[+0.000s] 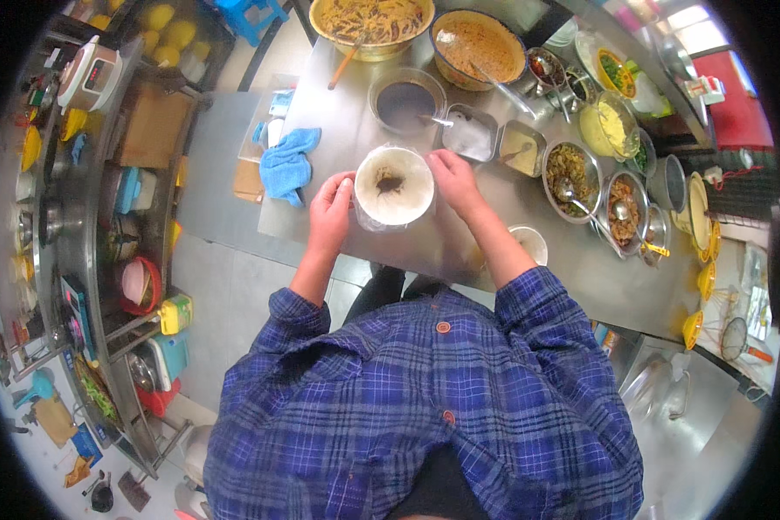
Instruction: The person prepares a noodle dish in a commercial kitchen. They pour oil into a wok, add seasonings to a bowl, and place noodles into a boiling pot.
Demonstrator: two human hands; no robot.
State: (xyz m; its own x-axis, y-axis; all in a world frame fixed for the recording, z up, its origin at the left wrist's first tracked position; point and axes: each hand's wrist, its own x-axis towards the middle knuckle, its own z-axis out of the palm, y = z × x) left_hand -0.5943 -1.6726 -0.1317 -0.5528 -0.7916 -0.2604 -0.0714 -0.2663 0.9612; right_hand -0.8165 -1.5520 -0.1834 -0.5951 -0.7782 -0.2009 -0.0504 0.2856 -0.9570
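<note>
In front of me is a white bowl (422, 185), seen from above, with a dark sauce or seasoning (388, 183) at its bottom. Thin clear plastic, apparently a bag (385, 224), bunches around its lower side. My left hand (331, 201) pinches the plastic at the bowl's left, thumb uppermost. At the upper right of the rim, my right hand (454, 177) has its fingers curled on the plastic, fingertips partly hidden. Behind the bowl stands a clear tub of dark liquid (406, 107). A second white bowl (532, 244) sits at the table's near edge, beneath my right forearm.
Along the steel table (325, 97) are a large enamel basin (370, 26), a sauce basin (478, 49), a tray of white powder (468, 133) and a bowl of chopped pickles (571, 179) with a ladle. A blue cloth (291, 162) lies left. Steel shelving (97, 227) stands farther left.
</note>
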